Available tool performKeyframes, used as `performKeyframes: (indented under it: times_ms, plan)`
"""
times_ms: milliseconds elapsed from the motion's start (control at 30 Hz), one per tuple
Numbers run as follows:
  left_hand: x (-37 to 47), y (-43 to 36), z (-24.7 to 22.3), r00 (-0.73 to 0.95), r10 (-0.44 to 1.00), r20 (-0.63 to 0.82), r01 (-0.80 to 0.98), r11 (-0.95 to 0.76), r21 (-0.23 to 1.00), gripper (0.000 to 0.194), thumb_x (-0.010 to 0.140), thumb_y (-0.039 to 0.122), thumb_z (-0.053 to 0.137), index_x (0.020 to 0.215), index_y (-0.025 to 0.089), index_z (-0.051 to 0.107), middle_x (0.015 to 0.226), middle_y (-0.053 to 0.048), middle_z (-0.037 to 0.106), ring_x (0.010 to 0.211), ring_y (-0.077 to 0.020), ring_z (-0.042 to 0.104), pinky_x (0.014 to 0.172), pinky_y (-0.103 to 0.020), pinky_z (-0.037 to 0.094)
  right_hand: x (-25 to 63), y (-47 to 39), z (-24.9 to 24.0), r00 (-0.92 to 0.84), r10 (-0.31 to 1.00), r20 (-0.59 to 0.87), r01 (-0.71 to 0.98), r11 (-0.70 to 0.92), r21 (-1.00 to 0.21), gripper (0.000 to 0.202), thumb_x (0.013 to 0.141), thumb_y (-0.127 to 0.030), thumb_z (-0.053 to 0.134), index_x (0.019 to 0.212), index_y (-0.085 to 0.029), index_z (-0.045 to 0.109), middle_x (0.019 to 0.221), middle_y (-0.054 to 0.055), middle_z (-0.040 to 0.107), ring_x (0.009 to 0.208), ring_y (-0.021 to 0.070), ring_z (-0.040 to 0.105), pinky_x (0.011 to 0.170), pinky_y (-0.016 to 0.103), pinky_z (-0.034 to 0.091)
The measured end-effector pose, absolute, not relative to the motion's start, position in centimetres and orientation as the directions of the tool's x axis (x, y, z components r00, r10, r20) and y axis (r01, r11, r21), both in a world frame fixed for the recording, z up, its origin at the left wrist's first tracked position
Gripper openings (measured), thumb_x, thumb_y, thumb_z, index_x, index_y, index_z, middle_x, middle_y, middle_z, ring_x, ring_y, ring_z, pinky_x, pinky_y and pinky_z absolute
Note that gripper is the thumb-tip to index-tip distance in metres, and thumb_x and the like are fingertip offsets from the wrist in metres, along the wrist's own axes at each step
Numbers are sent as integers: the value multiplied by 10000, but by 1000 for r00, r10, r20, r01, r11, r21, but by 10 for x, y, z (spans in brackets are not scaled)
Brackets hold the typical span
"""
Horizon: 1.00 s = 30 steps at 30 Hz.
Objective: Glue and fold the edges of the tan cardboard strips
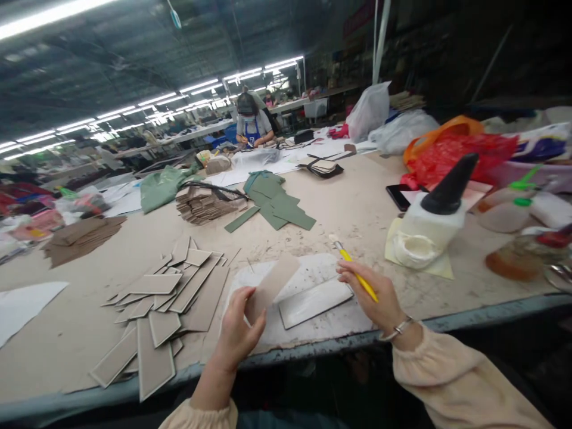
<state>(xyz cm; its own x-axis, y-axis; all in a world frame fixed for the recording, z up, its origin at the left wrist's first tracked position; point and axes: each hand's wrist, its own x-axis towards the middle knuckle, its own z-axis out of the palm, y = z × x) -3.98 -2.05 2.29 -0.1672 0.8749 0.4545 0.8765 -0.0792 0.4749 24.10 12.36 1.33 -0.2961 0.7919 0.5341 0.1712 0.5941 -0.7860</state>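
Observation:
In my left hand (pixel 242 325) is a flat taupe rectangular panel (pixel 274 283), gripped near its lower end and tilted above the work surface. My right hand (pixel 370 295) is closed on a yellow-handled brush (pixel 357 275), its pale bristle end pointing up and away. Between my hands, a rectangular panel with a whitish, wet-looking face and dark edges (pixel 315 302) lies on a stained white sheet (pixel 313 265). Left of my left hand spreads a loose pile of light-edged taupe panels (pixel 158 298).
A white glue bottle with a black cone (pixel 435 220) stands on the right, near a phone (pixel 397 196) and bottles of amber liquid (pixel 513 256). Green pieces (pixel 277 199) and brown stacks (pixel 205 202) lie farther back. A co-worker (pixel 254 122) sits across the table.

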Motion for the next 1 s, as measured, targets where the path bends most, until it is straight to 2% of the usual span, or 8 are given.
performKeyframes:
  times_ms: [100, 200, 400, 467, 533, 600, 700, 1000]
  plan:
    - [-9, -13, 23, 22, 911, 412, 833, -245, 496, 446, 796, 178, 565, 1217, 177, 415, 1169, -130, 503, 1121, -236, 498, 955, -409, 458, 233, 120, 14, -330, 818, 472, 188, 547, -816, 133, 869, -311, 578, 971, -234, 619, 948, 42, 681, 869, 181, 663, 775, 311, 546]
    - [4, -12, 23, 98, 920, 381, 801, -300, 518, 465, 801, 155, 556, 1237, 174, 398, 1189, -141, 491, 1141, -236, 486, 970, -406, 454, 228, 117, 10, -339, 871, 357, 139, 422, -896, 158, 827, -350, 627, 908, -228, 570, 925, 37, 669, 723, 150, 655, 632, 265, 559]
    - [3, -11, 24, 121, 909, 398, 777, -336, 532, 477, 817, 175, 572, 1263, 175, 402, 1224, -148, 508, 1176, -237, 480, 1002, -414, 435, 229, 119, 3, -282, 928, 244, 14, 258, -966, 248, 752, -352, 706, 867, -216, 533, 923, 27, 634, 618, 108, 600, 567, 254, 572]
    - [-4, -11, 26, 63, 888, 455, 802, -317, 507, 469, 821, 197, 586, 1261, 175, 427, 1229, -149, 518, 1180, -244, 482, 1008, -430, 425, 232, 122, 6, -249, 943, 220, -3, 226, -974, 259, 737, -349, 719, 856, -215, 532, 905, 22, 629, 633, 110, 604, 570, 252, 580]
    - [-14, -13, 27, -26, 875, 483, 833, -248, 494, 350, 839, 199, 569, 1185, 182, 514, 1146, -127, 568, 1100, -227, 535, 954, -401, 459, 238, 126, 9, -182, 962, 202, -11, 203, -979, 275, 718, -348, 733, 848, -218, 529, 903, 23, 631, 665, 124, 621, 561, 251, 587]
    - [-25, -17, 26, -52, 905, 422, 844, -187, 503, 193, 867, 189, 525, 1039, 190, 612, 968, -84, 622, 921, -179, 598, 821, -319, 508, 244, 131, 10, -128, 972, 195, -9, 195, -981, 288, 703, -345, 744, 849, -221, 529, 915, 31, 635, 685, 138, 632, 550, 254, 592]
    - [-33, -22, 22, 64, 962, 265, 843, -194, 501, 197, 887, 196, 490, 937, 203, 680, 832, -52, 642, 754, -135, 611, 690, -246, 503, 253, 136, 5, -100, 974, 204, 39, 209, -977, 277, 705, -347, 742, 848, -220, 541, 897, 37, 638, 660, 140, 627, 543, 260, 597]
    - [-22, -13, 10, 226, 970, 88, 884, -242, 400, 241, 878, 156, 487, 912, 215, 718, 829, -45, 655, 788, -146, 619, 708, -234, 488, 251, 135, -18, -145, 969, 199, 128, 218, -968, 302, 709, -406, 731, 861, -211, 559, 846, 26, 642, 596, 125, 597, 532, 270, 581]
